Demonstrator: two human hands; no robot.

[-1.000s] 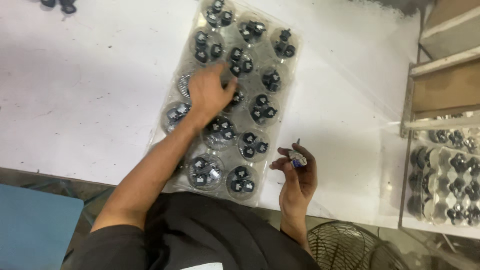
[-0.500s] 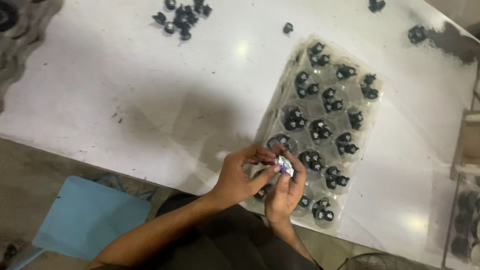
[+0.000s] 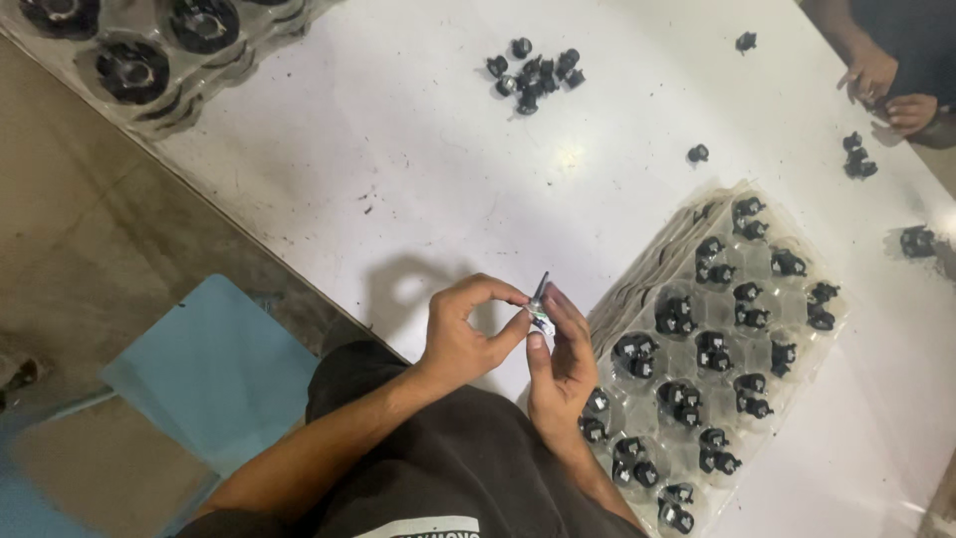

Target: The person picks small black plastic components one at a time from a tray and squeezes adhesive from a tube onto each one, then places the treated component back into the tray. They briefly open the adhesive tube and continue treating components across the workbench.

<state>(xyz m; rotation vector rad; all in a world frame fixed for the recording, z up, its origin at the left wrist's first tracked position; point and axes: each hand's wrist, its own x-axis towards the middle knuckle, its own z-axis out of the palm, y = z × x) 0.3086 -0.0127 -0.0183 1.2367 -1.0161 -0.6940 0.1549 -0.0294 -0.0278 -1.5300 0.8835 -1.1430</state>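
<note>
Both of my hands meet over the near edge of the white table (image 3: 398,169). A small metal-and-black part (image 3: 539,307) with a thin pin sticking up is pinched between them. My left hand (image 3: 466,334) grips it with thumb and forefinger. My right hand (image 3: 560,364) holds it from the other side with fingers upright. Just right of my hands lies a clear plastic tray (image 3: 637,261) whose round pockets hold small black parts.
A loose heap of black parts (image 3: 535,72) lies at the far middle, with single ones scattered to the right. Another person's hands (image 3: 886,88) work at the top right. More trays (image 3: 149,60) sit top left. A blue stool (image 3: 214,369) stands below the table.
My left hand left the tray and joined my right hand on the small part. The view swung left, so the tray now lies to the right.
</note>
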